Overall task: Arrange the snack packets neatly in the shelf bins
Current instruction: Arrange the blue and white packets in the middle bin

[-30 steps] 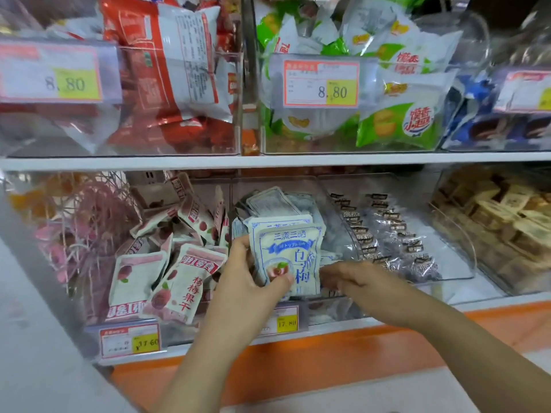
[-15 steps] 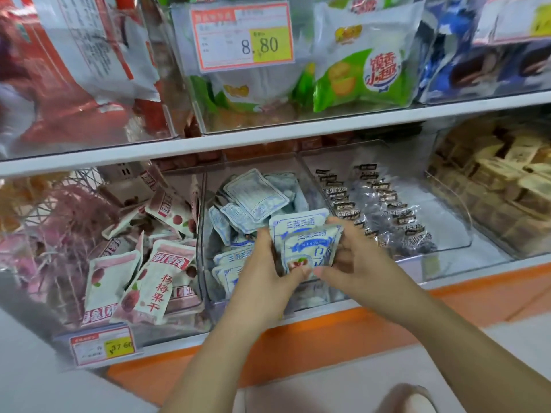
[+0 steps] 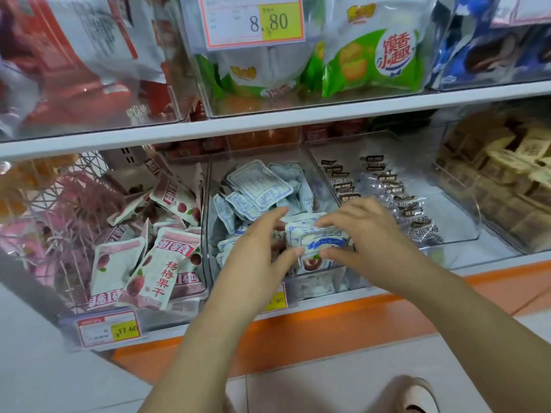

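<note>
Gripping a little stack of blue-and-white packets (image 3: 316,242) from both sides, the left hand (image 3: 259,251) and right hand (image 3: 369,234) each curl thumb and fingers round its glossy, crimped edges at the front of the clear plastic bin (image 3: 207,204). Behind it, more flat rectangular pouches (image 3: 259,183) lie jumbled, printed backs up. Next door sit soft pink-and-white pouches (image 3: 161,272) on the left and crinkly see-through wrappers (image 3: 396,204) with dark labels on the right.

I see a white upper shelf board (image 3: 298,118) carrying clear plastic upper bins (image 3: 268,104) side by side. The white, orange-fronted lower shelf board (image 3: 501,259) bears more clear lower bins (image 3: 460,234); one, the blue-packet bin (image 3: 316,289), holds pale blue snack packets (image 3: 259,183).
</note>
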The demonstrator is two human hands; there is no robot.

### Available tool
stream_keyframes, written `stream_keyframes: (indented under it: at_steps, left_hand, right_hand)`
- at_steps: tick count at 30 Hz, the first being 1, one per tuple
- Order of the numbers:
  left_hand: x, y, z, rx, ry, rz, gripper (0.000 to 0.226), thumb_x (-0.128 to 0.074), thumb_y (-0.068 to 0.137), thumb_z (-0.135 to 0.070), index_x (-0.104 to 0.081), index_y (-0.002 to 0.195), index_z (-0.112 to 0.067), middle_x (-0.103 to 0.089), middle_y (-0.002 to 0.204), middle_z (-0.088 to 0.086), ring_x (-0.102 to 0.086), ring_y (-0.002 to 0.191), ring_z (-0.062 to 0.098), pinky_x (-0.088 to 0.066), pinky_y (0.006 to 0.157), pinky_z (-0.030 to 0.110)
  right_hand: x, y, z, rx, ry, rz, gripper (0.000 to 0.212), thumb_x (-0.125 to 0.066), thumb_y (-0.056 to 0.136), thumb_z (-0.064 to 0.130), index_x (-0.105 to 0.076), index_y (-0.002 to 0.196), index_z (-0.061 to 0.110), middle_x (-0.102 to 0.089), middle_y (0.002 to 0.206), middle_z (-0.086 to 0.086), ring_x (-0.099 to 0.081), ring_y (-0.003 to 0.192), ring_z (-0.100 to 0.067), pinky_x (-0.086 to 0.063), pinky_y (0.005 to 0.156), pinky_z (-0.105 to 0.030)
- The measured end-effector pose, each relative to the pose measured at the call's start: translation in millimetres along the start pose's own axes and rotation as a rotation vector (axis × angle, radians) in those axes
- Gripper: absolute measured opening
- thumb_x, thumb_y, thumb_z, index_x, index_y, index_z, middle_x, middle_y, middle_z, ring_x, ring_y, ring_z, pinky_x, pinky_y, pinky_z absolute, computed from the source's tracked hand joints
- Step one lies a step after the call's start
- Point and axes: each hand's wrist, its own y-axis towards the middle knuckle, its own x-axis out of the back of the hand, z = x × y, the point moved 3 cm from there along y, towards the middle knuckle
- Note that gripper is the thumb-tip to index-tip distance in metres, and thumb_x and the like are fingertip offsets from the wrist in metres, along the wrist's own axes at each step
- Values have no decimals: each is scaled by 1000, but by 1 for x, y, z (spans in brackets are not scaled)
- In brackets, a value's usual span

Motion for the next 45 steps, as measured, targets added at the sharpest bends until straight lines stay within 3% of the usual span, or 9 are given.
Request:
stream_keyframes:
  at_steps: [3, 10, 16, 24, 31, 35, 37, 41, 45]
  left_hand:
    - [5, 0, 1, -22, 58, -19, 36, -59, 92, -20, -54, 127, -28, -60, 100, -11, -63, 84, 4, -40, 64, 5]
    - [2, 9, 7, 10, 212, -16, 30, -57, 94, -22, -60, 124, -25, -69, 107, -1, -64, 99, 16, -49, 87, 30]
    - [-3, 5, 9, -52, 293, 73, 25, -51, 96, -22, -65, 116, -23, -71, 98, 5, -64, 93, 22, -51, 80, 36]
    - [-25, 11, 25, 47, 445, 211, 34, -42, 97, -13, -59, 124, -24, -62, 99, 12, -58, 90, 30, -49, 74, 36]
    - [-12, -9, 15, 46, 350, 232, 41, -34, 101, -32, -37, 142, -28, -60, 118, 11, -57, 104, 31, -49, 88, 41]
    - [-13, -17, 6, 21, 580, 137, 41, -35, 102, -26, -32, 143, -28, -60, 115, 8, -58, 103, 29, -44, 75, 32]
    - [-19, -19, 3, 0, 587, 141, 35, -39, 99, -19, -41, 133, -25, -61, 112, 7, -58, 102, 29, -37, 68, 31]
    - [-32, -15, -2, -83, 576, 197, 31, -38, 100, -16, -41, 131, -18, -59, 115, 5, -56, 105, 27, -32, 68, 30]
    - [-37, -11, 3, -84, 558, 241, 41, -35, 102, -19, -30, 142, -17, -58, 117, 9, -53, 106, 27, -34, 70, 32]
  right_hand:
    - [-4, 7, 3, -1, -165, 94, 43, -58, 84, 51, -53, 124, 36, -52, 127, 16, -17, 134, -9, 13, 115, -46]
    - [-8, 27, 12, 96, -378, 244, 49, -55, 86, 54, -52, 129, 30, -52, 129, 12, -22, 136, -11, 17, 112, -49]
    - [-1, 14, 17, 204, -351, 213, 38, -48, 94, 40, -48, 132, 35, -58, 127, 14, -47, 117, -11, -20, 102, -23]
    - [-31, 24, 16, 232, -578, 188, 21, -49, 93, 28, -64, 107, 30, -69, 90, 6, -58, 87, -19, -17, 94, -25]
    - [-18, 15, 19, 207, -388, 233, 22, -49, 94, 31, -61, 113, 30, -67, 102, 6, -55, 98, -21, -36, 93, -28]
    - [-30, -2, 19, 166, -447, 116, 25, -69, 61, -2, -68, 72, 20, -63, 60, -2, -63, 63, -24, -51, 90, -41]
    - [-37, -10, 22, 131, -474, 52, 22, -68, 54, -1, -67, 64, 20, -59, 51, 0, -62, 54, -22, -50, 89, -37]
    - [-46, -29, 25, 116, -439, 58, 34, -42, 82, 22, -71, 94, 10, -72, 82, -5, -69, 78, -21, -30, 102, -45]
    - [-46, -39, 18, 124, -479, 217, 56, -36, 82, 31, -62, 119, -1, -68, 115, -13, -64, 108, -25, -22, 106, -49]
